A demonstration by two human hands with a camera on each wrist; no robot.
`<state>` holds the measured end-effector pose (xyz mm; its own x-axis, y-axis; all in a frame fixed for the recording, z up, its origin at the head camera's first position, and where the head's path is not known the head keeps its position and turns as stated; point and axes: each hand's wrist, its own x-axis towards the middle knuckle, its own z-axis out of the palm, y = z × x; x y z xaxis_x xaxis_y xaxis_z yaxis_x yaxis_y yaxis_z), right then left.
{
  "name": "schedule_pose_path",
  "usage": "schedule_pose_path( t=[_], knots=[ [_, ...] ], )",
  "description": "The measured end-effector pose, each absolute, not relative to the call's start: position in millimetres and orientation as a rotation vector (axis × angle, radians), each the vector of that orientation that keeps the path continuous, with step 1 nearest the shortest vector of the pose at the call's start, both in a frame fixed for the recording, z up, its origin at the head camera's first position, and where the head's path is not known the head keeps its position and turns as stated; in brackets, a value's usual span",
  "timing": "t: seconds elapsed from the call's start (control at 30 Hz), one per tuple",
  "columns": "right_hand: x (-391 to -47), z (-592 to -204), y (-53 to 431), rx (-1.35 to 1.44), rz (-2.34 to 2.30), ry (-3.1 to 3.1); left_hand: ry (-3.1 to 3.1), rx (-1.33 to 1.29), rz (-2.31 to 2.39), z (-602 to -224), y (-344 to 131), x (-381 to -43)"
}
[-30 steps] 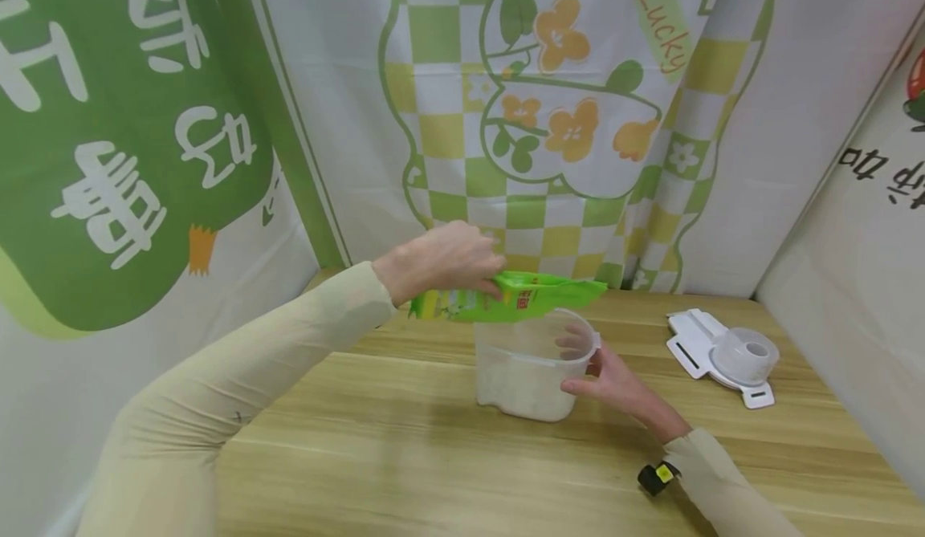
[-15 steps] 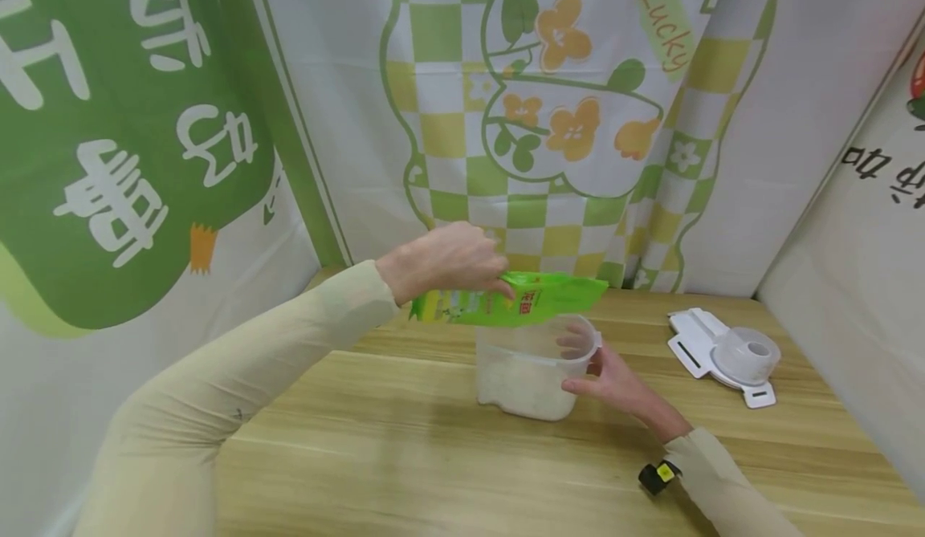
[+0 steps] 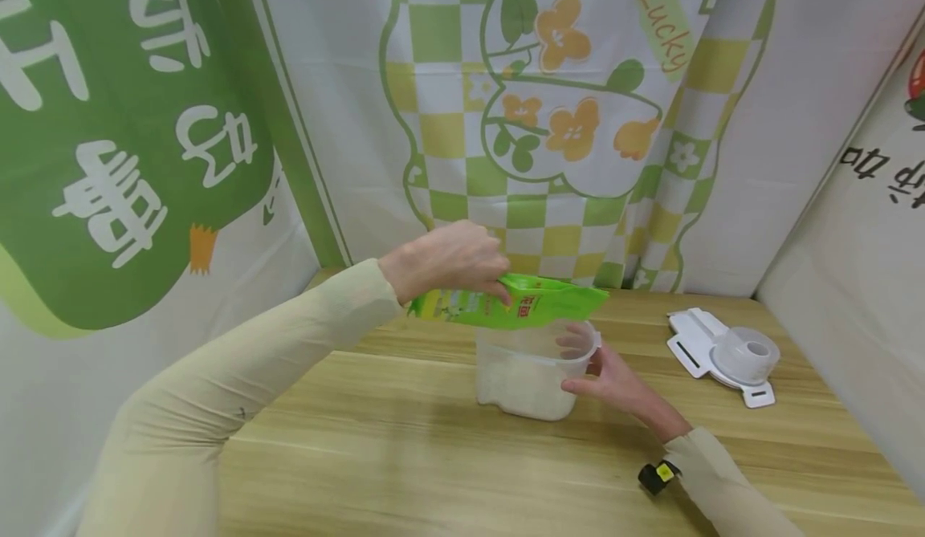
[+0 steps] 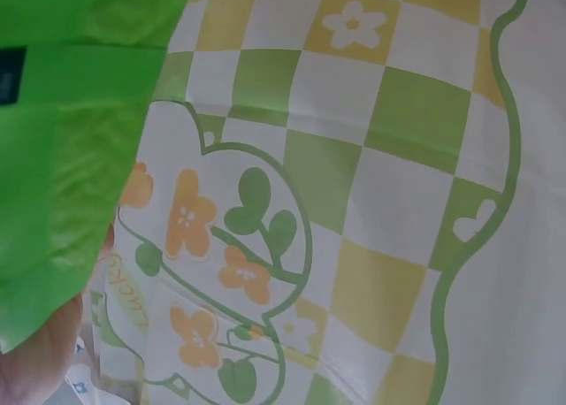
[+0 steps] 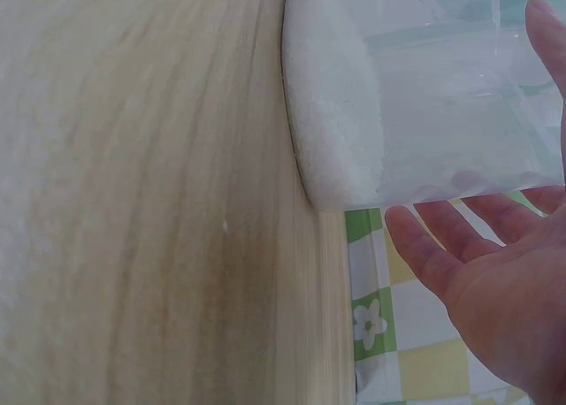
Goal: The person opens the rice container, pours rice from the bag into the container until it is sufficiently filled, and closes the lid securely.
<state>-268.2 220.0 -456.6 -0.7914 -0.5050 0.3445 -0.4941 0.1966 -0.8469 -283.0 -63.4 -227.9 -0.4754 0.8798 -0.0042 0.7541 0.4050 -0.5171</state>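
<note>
My left hand grips a bright green printed plastic bag from above. The bag lies nearly level over the container's mouth, its right end reaching past the middle of the rim and hiding the back left of it. Below stands a clear plastic container, upright on the table, its lower part filled with white grains that look like rice. With thumb in front and fingers behind, my right hand holds the container's right side near the rim. In the left wrist view the green bag covers the left edge.
A white lid with a clear round cup lies on the wooden table at the right. Patterned curtains hang close behind the table, with printed fabric walls at both sides. A black device is strapped to my right wrist.
The bag and my left hand have shifted slightly to the right, and the bag's lower edge sits a little lower over the container. My right hand and the container have stayed put.
</note>
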Motion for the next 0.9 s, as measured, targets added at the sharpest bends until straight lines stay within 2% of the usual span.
schedule_pose_path(
  t=[0.9],
  knots=[
    [-268.6,-458.6,219.2,-1.021,-1.716,2.418,-2.46,-1.449,0.758,-222.4,-60.7,-279.2]
  ],
)
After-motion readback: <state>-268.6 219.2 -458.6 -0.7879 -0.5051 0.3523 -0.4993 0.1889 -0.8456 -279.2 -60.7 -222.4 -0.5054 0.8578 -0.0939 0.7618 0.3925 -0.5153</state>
